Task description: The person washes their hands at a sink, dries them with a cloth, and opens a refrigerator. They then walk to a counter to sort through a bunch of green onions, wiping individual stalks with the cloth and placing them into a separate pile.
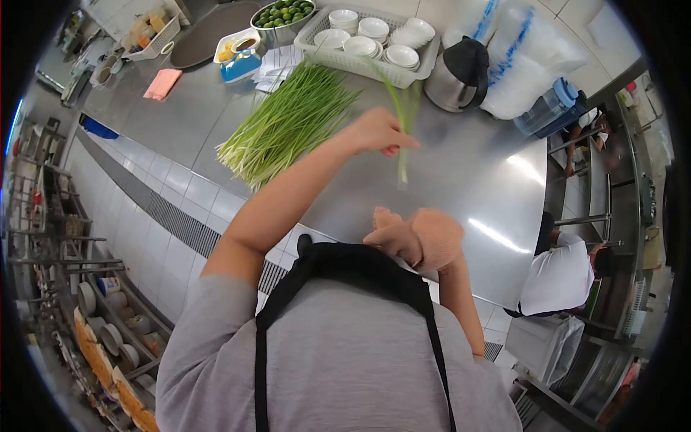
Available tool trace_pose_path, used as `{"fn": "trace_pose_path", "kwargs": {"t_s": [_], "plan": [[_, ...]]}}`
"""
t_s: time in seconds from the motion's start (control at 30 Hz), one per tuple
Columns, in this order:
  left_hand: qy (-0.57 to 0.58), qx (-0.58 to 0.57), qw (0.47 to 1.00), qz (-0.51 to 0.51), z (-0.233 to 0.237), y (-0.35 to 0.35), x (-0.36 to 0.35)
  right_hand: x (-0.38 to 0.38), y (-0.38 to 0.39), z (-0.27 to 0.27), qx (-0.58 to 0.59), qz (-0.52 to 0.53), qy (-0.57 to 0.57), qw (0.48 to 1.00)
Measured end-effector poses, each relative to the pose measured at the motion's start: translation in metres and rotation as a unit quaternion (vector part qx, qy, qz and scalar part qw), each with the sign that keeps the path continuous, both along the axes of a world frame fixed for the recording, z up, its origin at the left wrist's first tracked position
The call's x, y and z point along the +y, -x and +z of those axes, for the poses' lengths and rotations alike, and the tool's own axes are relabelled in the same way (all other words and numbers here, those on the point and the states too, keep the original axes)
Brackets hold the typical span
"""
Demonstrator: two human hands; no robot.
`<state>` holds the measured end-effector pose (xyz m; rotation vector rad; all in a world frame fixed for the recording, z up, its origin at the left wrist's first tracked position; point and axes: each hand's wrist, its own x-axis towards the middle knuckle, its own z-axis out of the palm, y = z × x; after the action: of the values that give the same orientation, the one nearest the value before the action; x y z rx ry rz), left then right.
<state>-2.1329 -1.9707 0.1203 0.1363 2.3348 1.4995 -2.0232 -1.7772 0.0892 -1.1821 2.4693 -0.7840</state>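
Now, white ceramic bowls (359, 45) in pale plastic basket (430, 70), green limes (283, 13) in round metal bowl (288, 30), left hand (379, 132) outstretched, pinching slim green stalks (402, 162), right hand (407, 248) at peach cloth (437, 234), grip unclear.

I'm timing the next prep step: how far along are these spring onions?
Done: nothing clearly; no second pile shows on the steel table. In hand: a few stalks, pinched in the left hand; the right hand is blurred. Left: probably the big spring onion pile, though it may be sorted already.
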Motion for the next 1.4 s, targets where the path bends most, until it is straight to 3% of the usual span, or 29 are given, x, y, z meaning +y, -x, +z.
{"fn": "trace_pose_path", "kwargs": {"t_s": [0.03,0.07,0.13,0.2,0.23,0.3,0.33,0.4,0.43,0.5,0.6,0.63,0.7,0.73,0.77,0.8,0.83,0.9,0.97,1.03,1.07,1.13,1.23,1.27,1.3,1.37,1.4], "plan": [[0.139,0.027,0.985,-0.101,0.003,-0.002,0.007,0.006,-0.004,-0.011,-0.006,0.0,0.001,1.0],[0.14,0.022,0.985,-0.101,-0.006,0.0,0.002,0.013,-0.006,-0.02,0.013,-0.041,0.063,0.997],[0.133,0.239,0.961,0.041,-0.025,0.012,-0.023,0.021,-0.009,-0.025,0.029,-0.081,0.125,0.988],[0.116,0.261,0.952,0.105,-0.029,0.009,-0.07,0.024,-0.012,-0.026,0.208,-0.191,0.168,0.945],[0.173,0.246,0.948,0.104,-0.023,-0.005,-0.092,0.029,-0.01,-0.037,0.203,-0.187,0.169,0.946],[0.259,0.185,0.944,0.085,-0.024,-0.04,-0.13,0.037,-0.006,-0.065,0.053,-0.263,0.313,0.911],[0.288,0.144,0.944,0.069,-0.033,-0.057,-0.142,0.031,-0.005,-0.059,0.052,-0.26,0.315,0.911],[0.343,0.111,0.931,0.059,-0.049,-0.092,-0.15,0.012,-0.004,-0.019,0.043,-0.277,0.117,0.953],[0.385,0.152,0.908,0.066,-0.06,-0.109,-0.149,0.002,-0.008,0.003,0.035,-0.285,0.015,0.958],[0.421,0.193,0.884,0.067,-0.081,-0.125,-0.149,-0.011,-0.015,0.029,0.02,-0.296,-0.193,0.935],[0.372,0.263,0.883,0.11,-0.094,-0.128,-0.148,-0.016,-0.022,-0.023,0.036,-0.308,-0.13,0.942],[0.368,0.266,0.884,0.11,-0.089,-0.124,-0.146,-0.032,-0.018,-0.027,0.011,-0.273,-0.033,0.961],[0.124,0.146,0.96,0.203,-0.074,-0.117,-0.144,-0.074,-0.01,-0.033,-0.044,-0.192,0.164,0.967],[0.125,0.144,0.961,0.199,-0.065,-0.114,-0.143,-0.091,-0.008,-0.037,-0.074,-0.149,0.261,0.951],[-0.031,0.054,0.974,0.216,-0.054,-0.109,-0.141,-0.103,-0.004,-0.042,-0.073,-0.154,0.26,0.95],[-0.187,-0.038,0.956,0.224,-0.048,-0.104,-0.136,-0.112,0.002,-0.046,-0.088,-0.158,0.117,0.977],[-0.189,-0.038,0.957,0.217,-0.045,-0.102,-0.129,-0.119,0.004,-0.047,-0.101,-0.16,-0.03,0.981],[-0.31,-0.073,0.926,0.203,-0.042,-0.098,-0.116,-0.129,0.001,-0.041,-0.157,-0.236,0.003,0.959],[-0.304,-0.039,0.933,0.187,-0.043,-0.097,-0.103,-0.145,0.0,-0.017,-0.214,-0.308,0.038,0.926],[-0.3,-0.007,0.939,0.17,-0.047,-0.1,-0.094,-0.162,0.005,0.022,-0.288,-0.219,-0.034,0.932],[-0.309,0.013,0.935,0.173,-0.049,-0.102,-0.091,-0.163,0.002,0.018,-0.288,-0.227,-0.035,0.93],[-0.322,0.03,0.931,0.167,-0.049,-0.099,-0.087,-0.161,-0.003,0.011,0.03,-0.156,-0.105,0.982],[-0.375,-0.001,0.902,0.214,-0.036,-0.084,-0.086,-0.161,-0.023,0.014,0.056,-0.137,-0.156,0.977],[-0.359,-0.015,0.912,0.196,-0.028,-0.073,-0.084,-0.152,-0.031,-0.025,-0.253,-0.23,0.059,0.938],[-0.343,-0.029,0.922,0.179,-0.024,-0.061,-0.082,-0.149,-0.038,-0.023,-0.251,-0.237,0.06,0.937],[-0.338,-0.045,0.931,0.134,-0.028,-0.041,-0.06,-0.145,-0.05,-0.015,-0.106,-0.188,0.135,0.967],[-0.32,-0.079,0.94,0.091,-0.03,-0.033,-0.041,-0.141,-0.054,-0.022,-0.105,-0.192,0.134,0.966]]}}
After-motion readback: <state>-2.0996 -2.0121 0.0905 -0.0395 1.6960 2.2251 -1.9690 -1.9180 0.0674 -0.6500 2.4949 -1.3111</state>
